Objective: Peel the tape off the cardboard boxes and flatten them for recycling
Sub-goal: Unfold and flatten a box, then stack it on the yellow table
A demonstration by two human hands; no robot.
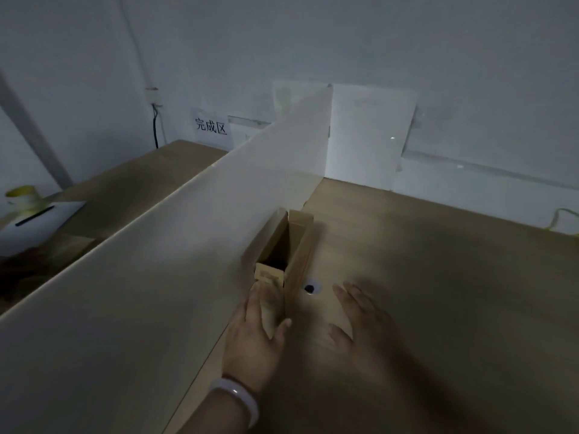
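Observation:
A narrow brown cardboard box lies on the wooden table against a white divider board, its open end facing me and a flap hanging at the front. My left hand grips the box's near end, fingers over the front flap and thumb against the right wall. My right hand is blurred, to the right of the box, fingers straight and spread just above the table, holding nothing. I can make out no tape on the box.
The white divider splits the table down the middle. Left of it lie a white box with a yellow tape roll on top, and a paper sign on the wall. A cable hole sits beside the box.

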